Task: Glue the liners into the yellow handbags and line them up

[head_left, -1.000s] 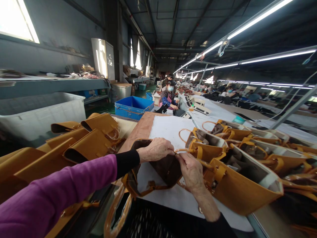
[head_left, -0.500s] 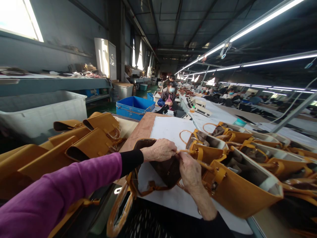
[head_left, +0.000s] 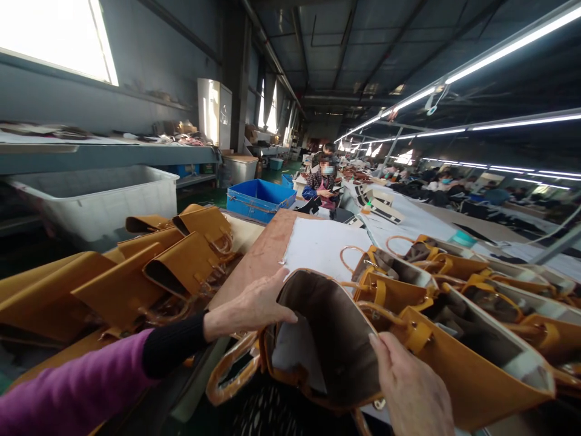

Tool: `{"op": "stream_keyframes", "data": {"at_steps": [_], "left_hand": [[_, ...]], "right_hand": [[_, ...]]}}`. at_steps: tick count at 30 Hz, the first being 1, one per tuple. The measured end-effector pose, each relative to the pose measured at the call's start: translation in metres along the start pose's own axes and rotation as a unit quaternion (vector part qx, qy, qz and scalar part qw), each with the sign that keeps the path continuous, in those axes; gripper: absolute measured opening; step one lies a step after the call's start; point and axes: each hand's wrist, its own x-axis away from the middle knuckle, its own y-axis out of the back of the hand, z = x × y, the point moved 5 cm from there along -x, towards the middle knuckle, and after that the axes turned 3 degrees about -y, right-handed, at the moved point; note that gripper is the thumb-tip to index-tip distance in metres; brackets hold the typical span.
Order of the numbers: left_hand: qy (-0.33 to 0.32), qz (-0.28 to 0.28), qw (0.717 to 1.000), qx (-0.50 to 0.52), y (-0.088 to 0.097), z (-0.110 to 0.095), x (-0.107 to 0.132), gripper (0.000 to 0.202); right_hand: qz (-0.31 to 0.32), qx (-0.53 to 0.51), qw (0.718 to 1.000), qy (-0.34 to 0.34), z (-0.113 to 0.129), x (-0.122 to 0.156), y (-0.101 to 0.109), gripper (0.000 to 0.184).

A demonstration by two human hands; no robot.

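Note:
I hold a tan handbag (head_left: 327,339) with a dark brown lining, mouth open towards me, at the near edge of the table. My left hand (head_left: 252,306) grips its left rim, fingers curled over the edge. On the bag's right side my right hand (head_left: 411,393) clasps the wall, fingers closed on it. A clear amber ring handle (head_left: 231,369) hangs from the bag below my left hand. White paper (head_left: 322,245) covers the table under it.
A row of similar tan bags (head_left: 454,303) runs along the table to the right. More tan bags (head_left: 136,272) are stacked on the left. Behind stand a white tub (head_left: 100,203) and a blue crate (head_left: 258,200). A seated person (head_left: 323,181) works further down.
Both hands left the handle join at the bag's far rim and moved apart to its sides. The bag has come towards me with its mouth spread wide. My head has turned slightly left.

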Motion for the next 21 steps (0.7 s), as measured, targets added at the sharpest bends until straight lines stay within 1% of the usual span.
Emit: {"op": "stream_keyframes", "data": {"at_steps": [2, 4, 7, 9, 10, 11, 12, 14, 16, 18, 21], "left_hand": [[0.01, -0.013, 1.0, 0.009, -0.004, 0.004, 0.002, 0.057], [0.013, -0.021, 1.0, -0.011, -0.002, 0.008, -0.004, 0.05], [0.011, 0.012, 0.999, -0.047, 0.006, 0.015, -0.02, 0.05], [-0.002, 0.036, 0.997, -0.068, 0.009, 0.011, -0.031, 0.052], [-0.016, 0.04, 0.996, -0.081, 0.011, 0.006, -0.035, 0.052], [-0.031, 0.039, 0.994, -0.096, 0.011, -0.001, -0.039, 0.051], [-0.043, 0.037, 0.992, -0.113, 0.011, -0.009, -0.042, 0.049], [-0.052, 0.032, 0.987, -0.15, 0.009, -0.024, -0.048, 0.043], [-0.047, 0.037, 0.98, -0.188, 0.006, -0.035, -0.053, 0.036], [-0.049, 0.046, 0.974, -0.218, 0.003, -0.039, -0.059, 0.031], [-0.062, 0.049, 0.966, -0.246, 0.002, -0.038, -0.065, 0.028]], "right_hand": [[0.003, -0.001, 1.0, 0.005, -0.004, 0.008, -0.003, 0.045], [0.025, -0.012, 0.999, 0.016, -0.009, 0.013, -0.005, 0.046], [0.091, -0.06, 0.994, 0.015, -0.018, 0.017, -0.007, 0.041], [0.136, -0.083, 0.987, 0.004, -0.017, 0.013, -0.004, 0.031], [0.152, -0.078, 0.985, -0.003, -0.013, 0.008, -0.002, 0.023], [0.162, -0.065, 0.985, -0.006, -0.008, 0.0, 0.001, 0.015], [0.169, -0.045, 0.985, -0.006, 0.0, -0.01, 0.003, 0.013], [0.182, -0.017, 0.983, 0.013, 0.021, -0.034, 0.006, 0.029], [0.216, 0.004, 0.975, 0.047, 0.043, -0.058, 0.003, 0.038], [0.255, 0.026, 0.963, 0.085, 0.062, -0.078, -0.006, 0.036], [0.269, 0.046, 0.955, 0.117, 0.079, -0.096, -0.02, 0.025]]}}
